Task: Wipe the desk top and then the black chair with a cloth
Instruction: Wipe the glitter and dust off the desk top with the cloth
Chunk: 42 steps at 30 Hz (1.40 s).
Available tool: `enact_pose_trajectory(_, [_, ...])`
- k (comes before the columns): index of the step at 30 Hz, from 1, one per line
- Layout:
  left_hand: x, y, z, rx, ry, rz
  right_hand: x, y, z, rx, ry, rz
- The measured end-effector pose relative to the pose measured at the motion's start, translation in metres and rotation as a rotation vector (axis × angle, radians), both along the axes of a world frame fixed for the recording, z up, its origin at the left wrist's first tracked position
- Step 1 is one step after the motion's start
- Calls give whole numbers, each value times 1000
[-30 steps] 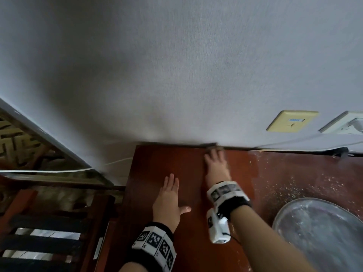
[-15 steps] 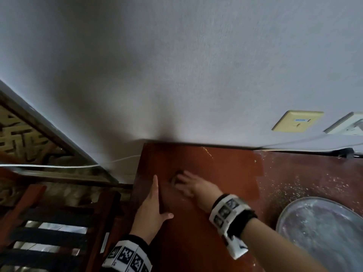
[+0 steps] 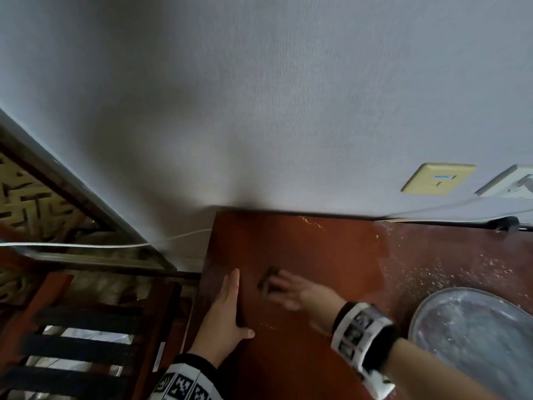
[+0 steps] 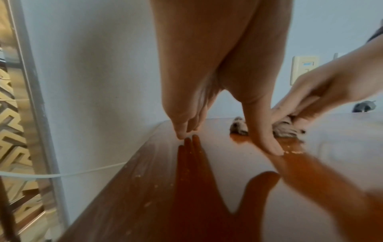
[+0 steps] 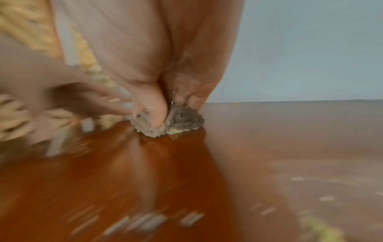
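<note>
At the far left I see a dark slatted piece of furniture (image 3: 75, 350) below the desk's edge; I cannot tell whether it is the black chair. Next comes my left hand (image 3: 222, 316), laid flat on the desk top (image 3: 317, 255) near its left edge, fingers straight and together, thumb spread out, holding nothing. Just to its right my right hand (image 3: 291, 290) presses the cloth (image 3: 268, 280), a small grey wad, onto the wood; the right wrist view shows the thumb and fingers bunched round it, pinching it down against the surface. The hand is blurred there, so I judge a wipe stroke is under way. The strip around both hands looks glossy and clean, but yellowish crumbs (image 3: 313, 223) lie near the back edge by the wall, and further right the wood is dusted with white specks (image 3: 432, 272) up to a round grey tray (image 3: 473, 336). To do this step well I would keep the wad pressed flat, overlap each stroke, drag the crumbs together instead of scattering them, and work rightwards into the dusty part.
</note>
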<state>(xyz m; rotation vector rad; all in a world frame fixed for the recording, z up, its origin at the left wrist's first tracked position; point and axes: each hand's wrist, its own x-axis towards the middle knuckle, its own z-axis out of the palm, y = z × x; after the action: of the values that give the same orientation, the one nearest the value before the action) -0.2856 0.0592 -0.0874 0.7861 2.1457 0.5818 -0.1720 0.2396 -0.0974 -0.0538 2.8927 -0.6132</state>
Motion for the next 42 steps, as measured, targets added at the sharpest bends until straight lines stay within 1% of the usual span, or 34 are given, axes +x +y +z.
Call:
enact_pose_trajectory(2, [-2, 1, 1, 9, -3, -8, 1, 36, -1, -13, -49, -353])
enact_pose_trajectory(3, [-2, 3, 1, 23, -1, -6, 2, 46, -3, -28, -85, -494])
enact_pose_trajectory(4, [-3, 6, 1, 39, 5, -6, -1, 50, -7, -30, -85, -576])
enact_pose_trajectory(7, [-1, 18, 0, 76, 30, -42, -10, 53, -15, -28, -72, -653])
enact_pose_trajectory(9, [-1, 25, -2, 90, 37, -63, -15, 68, -14, 9, -58, -805])
enact_pose_trajectory(11, [0, 29, -2, 95, 44, -64, -23, 78, -8, 69, -101, -954])
enact_pose_trajectory(12, [-1, 30, -3, 97, 51, -58, -29, 75, -6, 102, -113, -965])
enact_pose_trajectory(13, [-1, 32, -3, 96, 57, -53, -38, 66, -4, 109, -128, -925])
enact_pose_trajectory(14, [-1, 33, -4, 96, 62, -51, -48, 54, -4, 91, -123, -827])
enact_pose_trajectory(17, [-1, 36, -7, 90, 63, -28, -64, 23, -5, 55, -123, -406])
enact_pose_trajectory(18, [-1, 36, -9, 89, 55, -10, -64, 28, -6, 53, -112, -342])
enact_pose_trajectory(19, [-2, 36, -11, 90, 42, 6, -62, 40, -6, 53, -104, -357])
enact_pose_trajectory(20, [-4, 35, -13, 95, 26, 17, -57, 56, -8, 44, -75, -432])
enact_pose_trajectory(22, [-6, 33, -15, 110, -6, 32, -42, 85, -13, 52, -12, -645])
enact_pose_trajectory(23, [-7, 32, -15, 117, -18, 37, -35, 95, -17, 58, -11, -729])
enact_pose_trajectory(26, [-9, 29, -15, 129, -44, 39, -9, 112, -18, 89, -112, -861])
enact_pose_trajectory(30, [-8, 24, -15, 102, -48, 10, 30, 134, 0, 103, -224, -1056])
enact_pose_trajectory(32, [-7, 22, -14, 98, -43, 5, 30, 130, 7, 95, -264, -1137])
enact_pose_trajectory(33, [-6, 22, -13, 102, -40, 10, 22, 121, 9, 99, -262, -1127])
enact_pose_trajectory(34, [-6, 23, -12, 109, -35, 20, 8, 108, 9, 111, -233, -1061])
enact_pose_trajectory(35, [-6, 24, -10, 117, -21, 39, -8, 92, 9, 115, -184, -949])
enact_pose_trajectory(37, [-7, 25, -10, 121, 33, 87, -42, 51, 7, 68, -120, -636])
enact_pose_trajectory(39, [-5, 23, -9, 94, 119, 126, -70, 4, 9, 15, -161, -331])
enact_pose_trajectory(40, [-4, 21, -9, 78, 152, 143, -78, -16, 8, 14, -168, -207])
enact_pose_trajectory(41, [-4, 17, -8, 60, 172, 158, -83, -28, 6, 14, -166, -123])
enact_pose_trajectory(42, [-4, 13, -7, 43, 183, 173, -86, -30, 5, 9, -161, -95])
